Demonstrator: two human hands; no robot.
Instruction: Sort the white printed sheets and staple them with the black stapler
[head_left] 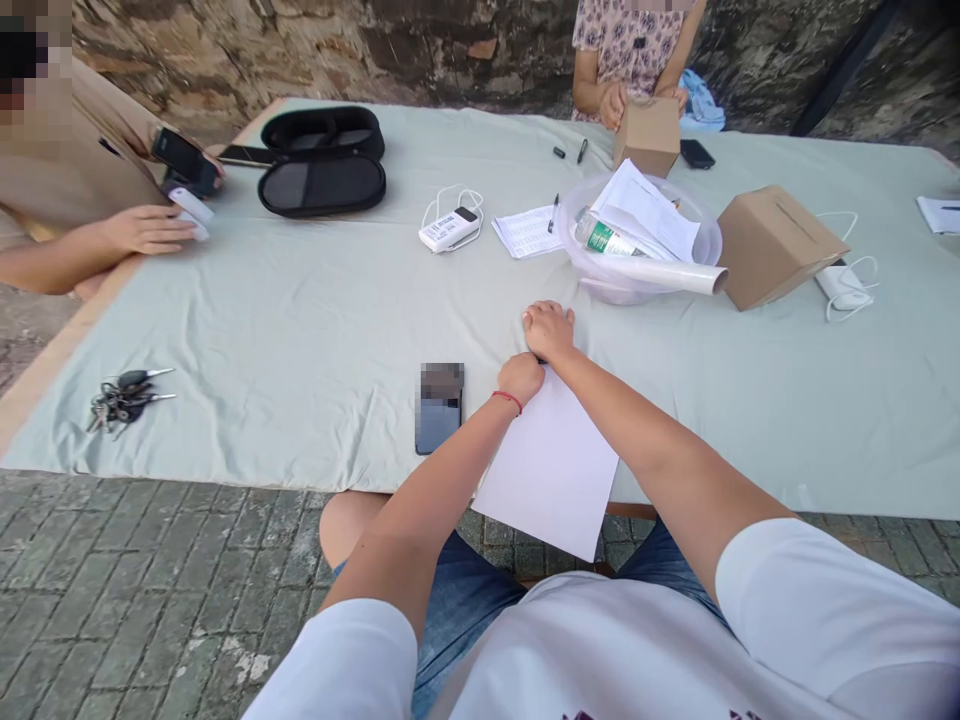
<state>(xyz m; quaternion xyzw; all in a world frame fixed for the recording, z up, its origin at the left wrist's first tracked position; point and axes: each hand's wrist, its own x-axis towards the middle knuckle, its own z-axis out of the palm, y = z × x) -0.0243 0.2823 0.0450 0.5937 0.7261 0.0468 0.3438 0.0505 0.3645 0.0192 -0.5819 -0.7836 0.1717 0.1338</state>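
Note:
A blank white sheet of paper lies on the pale green tablecloth and hangs over the near table edge. My left hand, with a red string on the wrist, is curled on the sheet's far left corner. My right hand rests just beyond it at the sheet's top edge, fingers bent down on the cloth; something small and dark shows under it. A dark phone lies left of my left hand.
A bunch of keys lies near left. A clear bowl holds papers and a bottle; a cardboard box, white power banks, an open black case and pens sit beyond. One person sits left, another opposite holding a box.

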